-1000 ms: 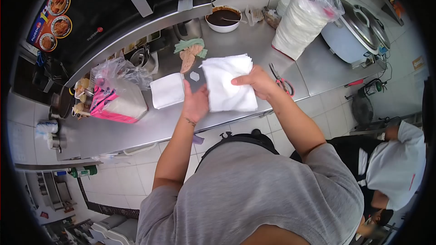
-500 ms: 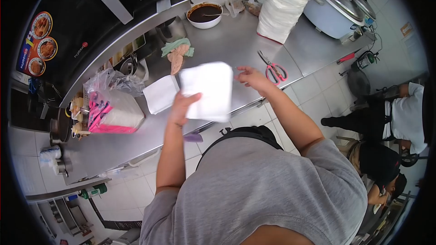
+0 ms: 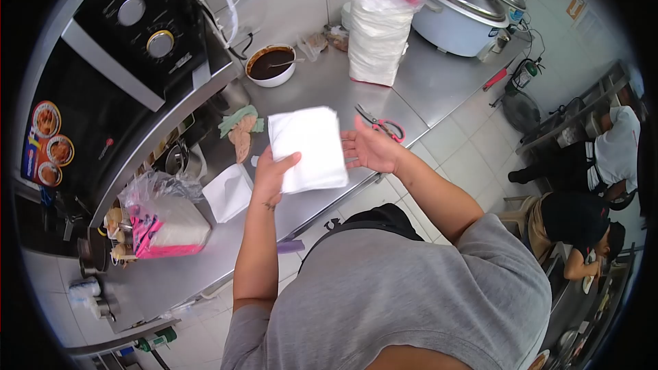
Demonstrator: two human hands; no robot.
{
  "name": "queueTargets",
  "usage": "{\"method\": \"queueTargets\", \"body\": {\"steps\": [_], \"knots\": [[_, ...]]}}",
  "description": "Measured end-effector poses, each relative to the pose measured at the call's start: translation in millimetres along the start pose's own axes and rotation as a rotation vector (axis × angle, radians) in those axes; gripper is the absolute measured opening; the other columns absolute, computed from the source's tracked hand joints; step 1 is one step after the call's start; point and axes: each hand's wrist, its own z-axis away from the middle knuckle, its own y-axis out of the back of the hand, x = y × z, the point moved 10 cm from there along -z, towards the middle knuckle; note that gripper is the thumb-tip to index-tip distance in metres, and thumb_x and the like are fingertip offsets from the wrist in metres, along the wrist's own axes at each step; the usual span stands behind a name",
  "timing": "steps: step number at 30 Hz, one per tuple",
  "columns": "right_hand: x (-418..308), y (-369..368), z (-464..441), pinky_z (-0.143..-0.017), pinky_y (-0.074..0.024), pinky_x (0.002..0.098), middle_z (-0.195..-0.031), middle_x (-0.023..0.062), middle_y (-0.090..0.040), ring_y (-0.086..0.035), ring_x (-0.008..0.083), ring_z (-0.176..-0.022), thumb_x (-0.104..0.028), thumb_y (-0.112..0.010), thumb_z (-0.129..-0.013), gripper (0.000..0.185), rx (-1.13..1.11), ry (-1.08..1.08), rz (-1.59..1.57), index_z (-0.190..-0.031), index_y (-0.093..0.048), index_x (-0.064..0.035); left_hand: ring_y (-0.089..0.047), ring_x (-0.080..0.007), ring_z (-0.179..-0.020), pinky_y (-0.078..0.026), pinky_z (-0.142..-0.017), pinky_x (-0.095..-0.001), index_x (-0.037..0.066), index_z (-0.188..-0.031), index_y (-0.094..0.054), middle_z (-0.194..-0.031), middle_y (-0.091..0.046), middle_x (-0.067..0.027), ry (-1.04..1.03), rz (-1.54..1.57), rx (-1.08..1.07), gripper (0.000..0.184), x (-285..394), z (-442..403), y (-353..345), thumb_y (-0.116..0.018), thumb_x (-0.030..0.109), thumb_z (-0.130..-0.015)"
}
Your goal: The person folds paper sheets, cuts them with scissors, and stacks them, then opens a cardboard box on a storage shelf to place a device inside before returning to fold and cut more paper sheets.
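A stack of white paper napkins point(image 3: 308, 147) is held above the steel counter's front edge. My left hand point(image 3: 273, 175) grips its left side, thumb on top and fingers underneath. At the stack's right edge is my right hand point(image 3: 370, 149), open, palm up with fingers stretched out; whether the fingertips touch the paper I cannot tell. More white napkins point(image 3: 228, 193) lie on the counter to the left, beside an opened pink-and-clear plastic pack of napkins point(image 3: 171, 229). Scissors with pink handles point(image 3: 389, 129) rest just beyond my right hand.
Farther back on the counter point(image 3: 322, 89) are a bowl of dark sauce point(image 3: 271, 77), crumpled cloths point(image 3: 241, 130), a tall wrapped napkin pack point(image 3: 375, 48) and a large cooker point(image 3: 449, 24). A black microwave point(image 3: 89, 103) stands at left. Two people work at the right.
My right hand has come from beside the scissors to the stack's right edge, its palm turned up. The stack stays in my left hand. The camera view has shifted.
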Motion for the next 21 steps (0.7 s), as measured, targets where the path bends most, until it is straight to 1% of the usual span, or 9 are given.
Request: {"method": "queueTargets", "body": {"steps": [2,5,6,9,15,16,18,20,21], "knots": [[-11.0,-9.3,3.8,-0.102,-0.0382,0.038,-0.134,0.0131,-0.05,-0.047,0.0247,-0.125,-0.06,-0.049,-0.089,0.079,-0.186,0.028,-0.187,-0.137,-0.037,0.002,-0.06,-0.0202,-0.1,-0.049,-0.087,-0.0316,-0.005,-0.125,-0.044,-0.114,-0.06,-0.0134,-0.062,0.034,-0.037,0.057,5.4,-19.0,-27.9,-0.072,0.002,-0.076],[-64.7,-1.7,19.8,-0.104,-0.0375,0.0384,-0.135,0.0153,-0.049,-0.047,0.026,-0.125,-0.05,-0.054,-0.09,0.074,-0.06,0.246,0.035,-0.137,-0.036,0.0039,-0.06,-0.02,-0.1,-0.048,-0.087,-0.0313,-0.005,-0.127,-0.042,-0.113,-0.06,-0.014,-0.174,-0.034,0.011,0.058,22.5,-40.9,-68.3,-0.071,0.002,-0.077],[-78.2,5.5,25.0,-0.101,-0.042,0.0372,-0.131,0.0169,-0.051,-0.054,0.0246,-0.118,-0.032,-0.062,-0.088,0.062,0.022,0.207,0.036,-0.135,-0.039,0.0029,-0.059,-0.0195,-0.1,-0.048,-0.086,-0.0308,-0.005,-0.127,-0.04,-0.114,-0.059,-0.0143,-0.26,-0.071,0.019,0.057,31.5,-46.8,-82.4,-0.07,0.003,-0.079],[-120.6,33.7,30.0,-0.093,-0.048,0.0356,-0.123,0.0157,-0.058,-0.06,0.0231,-0.108,-0.017,-0.067,-0.084,0.055,0.086,0.257,0.125,-0.131,-0.044,0.002,-0.057,-0.0191,-0.103,-0.046,-0.089,-0.0309,-0.005,-0.129,-0.039,-0.117,-0.057,-0.0141,-0.411,-0.114,0.006,0.059,48.4,-65.4,-127.7,-0.07,0.005,-0.08],[-325.7,82.1,117.4,-0.087,-0.0523,0.037,-0.109,0.0128,-0.064,-0.065,0.0228,-0.095,-0.006,-0.068,-0.082,0.042,0.434,0.87,0.315,-0.118,-0.052,0.0041,-0.049,-0.0211,-0.117,-0.04,-0.097,-0.0316,0.0,-0.131,-0.045,-0.126,-0.051,-0.0141,-0.745,-0.12,-0.143,0.054,159.6,-119.6,-223.7,-0.067,0.021,-0.087],[-372.8,91.8,129.2,-0.093,-0.0496,0.0404,-0.113,0.0166,-0.061,-0.062,0.0267,-0.103,-0.008,-0.056,-0.09,0.035,0.275,1.033,0.23,-0.12,-0.049,0.0079,-0.05,-0.0222,-0.117,-0.041,-0.096,-0.0327,0.002,-0.129,-0.05,-0.127,-0.051,-0.0148,-0.861,-0.36,-0.06,0.045,194.1,-134.6,-234.9,-0.059,0.025,-0.09],[-440.4,54.3,127.4,-0.105,-0.0388,0.0453,-0.122,0.0224,-0.055,-0.051,0.0331,-0.119,-0.012,-0.039,-0.095,0.039,-0.611,0.881,-0.105,-0.127,-0.044,0.0099,-0.05,-0.0284,-0.119,-0.041,-0.097,-0.0343,0.005,-0.117,-0.062,-0.128,-0.051,-0.0197,-0.992,-0.683,0.069,0.036,237.8,-187.2,-261.5,-0.059,0.028,-0.089],[-475.2,28.7,92.7,-0.098,-0.0448,0.0446,-0.117,0.0237,-0.057,-0.057,0.0323,-0.11,-0.012,-0.044,-0.088,0.04,-0.844,0.685,-0.101,-0.12,-0.046,0.0124,-0.047,-0.033,-0.123,-0.041,-0.097,-0.034,0.007,-0.107,-0.068,-0.128,-0.052,-0.0237,-0.91,-0.975,0.162,0.034,249.6,-242.8,-282.6,-0.066,0.029,-0.081],[-487.0,38.6,48.0,-0.093,-0.0487,0.0446,-0.11,0.0226,-0.061,-0.062,0.0321,-0.1,-0.013,-0.05,-0.084,0.04,-0.672,0.583,-0.074,-0.114,-0.05,0.012,-0.046,-0.0324,-0.124,-0.041,-0.097,-0.0331,0.007,-0.107,-0.068,-0.128,-0.053,-0.0234,-0.792,-1.183,0.211,0.036,247.8,-269.2,-289.4,-0.066,0.031,-0.08]]}}
